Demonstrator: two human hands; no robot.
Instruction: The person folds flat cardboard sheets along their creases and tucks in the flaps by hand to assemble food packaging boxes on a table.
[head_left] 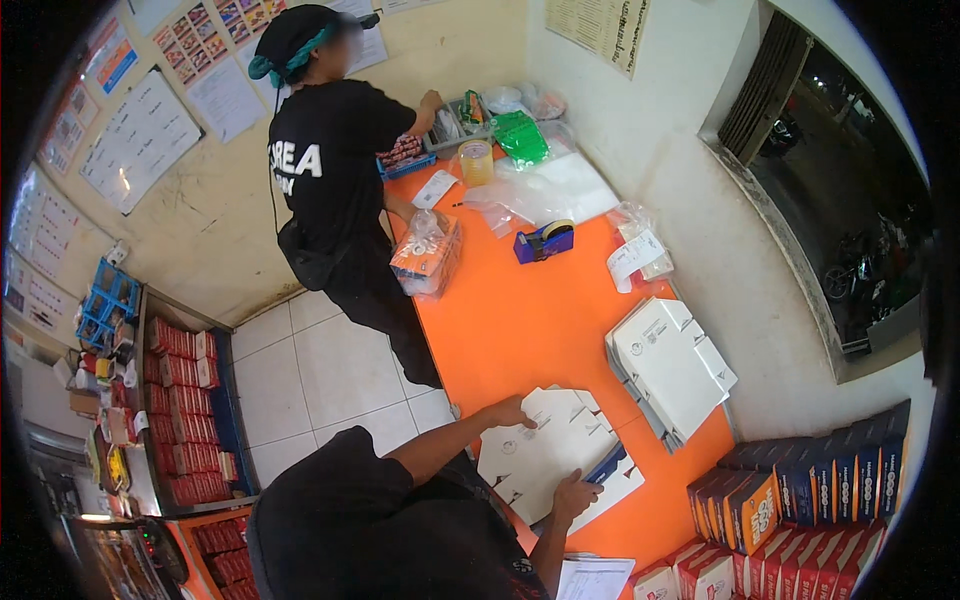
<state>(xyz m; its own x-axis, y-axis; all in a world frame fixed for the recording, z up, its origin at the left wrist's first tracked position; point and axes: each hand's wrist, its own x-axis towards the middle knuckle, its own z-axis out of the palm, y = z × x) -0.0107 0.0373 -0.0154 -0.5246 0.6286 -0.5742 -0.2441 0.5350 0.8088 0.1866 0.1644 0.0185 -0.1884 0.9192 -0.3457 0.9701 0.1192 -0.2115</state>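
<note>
White cardboard [553, 438] lies under the left hand [512, 411] and right hand [577, 493] on an orange table [500, 325], palms hidden, their grip impossible to tell.

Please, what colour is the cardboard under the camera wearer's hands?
The cardboard is mostly white, with a dark blue strip by the right hand; head view.

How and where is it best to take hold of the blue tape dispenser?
Probably by the long sides of the blue tape dispenser, below the tape roll, from the picture's lower side: it stands upright, with plastic film behind it.
</note>
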